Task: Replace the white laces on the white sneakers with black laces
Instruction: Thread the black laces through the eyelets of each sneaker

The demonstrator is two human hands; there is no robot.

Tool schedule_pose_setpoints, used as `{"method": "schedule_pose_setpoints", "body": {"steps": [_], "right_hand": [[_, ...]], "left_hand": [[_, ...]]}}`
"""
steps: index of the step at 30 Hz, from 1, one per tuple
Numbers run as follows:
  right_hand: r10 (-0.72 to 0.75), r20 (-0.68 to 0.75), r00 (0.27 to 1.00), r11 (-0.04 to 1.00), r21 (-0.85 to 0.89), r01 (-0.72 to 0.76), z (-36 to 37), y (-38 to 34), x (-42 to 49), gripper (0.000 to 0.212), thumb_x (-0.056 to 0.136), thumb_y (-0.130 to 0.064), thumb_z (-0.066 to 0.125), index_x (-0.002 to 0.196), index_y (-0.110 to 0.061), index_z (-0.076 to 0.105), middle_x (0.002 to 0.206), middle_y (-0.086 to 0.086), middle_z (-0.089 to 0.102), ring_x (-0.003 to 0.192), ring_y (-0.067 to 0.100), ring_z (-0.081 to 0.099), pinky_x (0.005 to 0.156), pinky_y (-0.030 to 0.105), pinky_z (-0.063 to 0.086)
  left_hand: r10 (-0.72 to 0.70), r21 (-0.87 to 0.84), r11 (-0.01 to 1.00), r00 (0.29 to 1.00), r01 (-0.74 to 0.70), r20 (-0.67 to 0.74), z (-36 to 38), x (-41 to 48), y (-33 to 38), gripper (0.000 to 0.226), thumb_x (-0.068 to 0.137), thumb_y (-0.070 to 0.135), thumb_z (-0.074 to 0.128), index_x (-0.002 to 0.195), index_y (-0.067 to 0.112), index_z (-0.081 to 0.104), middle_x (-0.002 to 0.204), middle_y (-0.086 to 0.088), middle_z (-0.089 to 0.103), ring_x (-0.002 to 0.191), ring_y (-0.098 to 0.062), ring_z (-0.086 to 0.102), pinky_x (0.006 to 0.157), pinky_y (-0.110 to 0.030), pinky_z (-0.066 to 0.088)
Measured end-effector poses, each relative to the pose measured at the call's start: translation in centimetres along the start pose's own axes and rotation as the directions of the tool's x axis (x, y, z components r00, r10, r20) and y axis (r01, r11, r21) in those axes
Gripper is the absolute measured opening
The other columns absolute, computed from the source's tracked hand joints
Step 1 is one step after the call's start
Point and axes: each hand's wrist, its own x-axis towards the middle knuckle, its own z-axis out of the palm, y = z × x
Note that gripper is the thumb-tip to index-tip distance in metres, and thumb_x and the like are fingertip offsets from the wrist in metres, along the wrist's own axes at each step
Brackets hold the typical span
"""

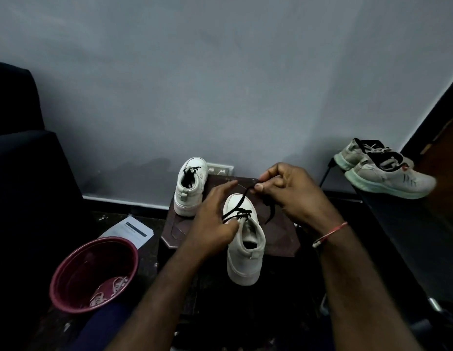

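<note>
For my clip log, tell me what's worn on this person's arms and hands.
No sleeves or gloves show on the left hand or the right hand, and both arms are uncovered as far as the view reaches. A thin red-and-white thread band circles the right wrist. The left wrist carries nothing.

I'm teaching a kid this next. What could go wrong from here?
The near sneaker overhangs the front edge of the brown table, with only the left hand on it; a hard tug could tip it off. The right hand pinches one black lace strand, so the ends may finish uneven.
</note>
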Motion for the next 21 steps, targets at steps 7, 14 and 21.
{"method": "schedule_pose_setpoints", "body": {"steps": [7,14,21], "right_hand": [[-0.090,0.018,0.996,0.995,0.035,0.090,1.2,-0.3,-0.5,0.009,0.085,-0.004,0.068,0.079,-0.010,0.071,0.074,0.011,0.072,0.070,0.018,0.067,0.071,0.032,0.056],[0.032,-0.037,0.999,0.996,0.084,-0.029,0.8,0.7,-0.6,0.007,0.086,0.000,0.067,0.090,-0.004,0.063,0.065,0.006,0.063,0.040,0.005,0.046,0.039,0.016,0.038],[0.115,0.038,0.993,0.987,0.113,-0.118,0.0,2.2,-0.7,0.022,0.089,0.014,0.052,0.087,-0.007,0.057,0.064,0.012,0.061,0.049,0.013,0.062,0.049,0.024,0.054]], "left_hand": [[-0.073,-0.264,0.963,0.992,0.044,-0.101,0.3,0.9,2.8,0.020,0.087,-0.002,0.062,0.096,0.014,0.071,0.083,-0.002,0.074,0.074,-0.011,0.069,0.073,-0.027,0.056],[-0.315,-0.227,0.939,0.911,0.258,-0.267,-1.2,1.2,-0.1,0.028,0.091,-0.010,0.048,0.095,0.008,0.068,0.076,-0.005,0.070,0.052,-0.014,0.065,0.064,-0.032,0.055],[-0.197,0.259,0.942,0.977,0.212,-0.083,-2.5,0.8,-1.9,0.050,0.079,0.007,0.072,0.127,0.015,0.060,0.125,-0.003,0.062,0.112,-0.009,0.058,0.102,-0.029,0.044]]}}
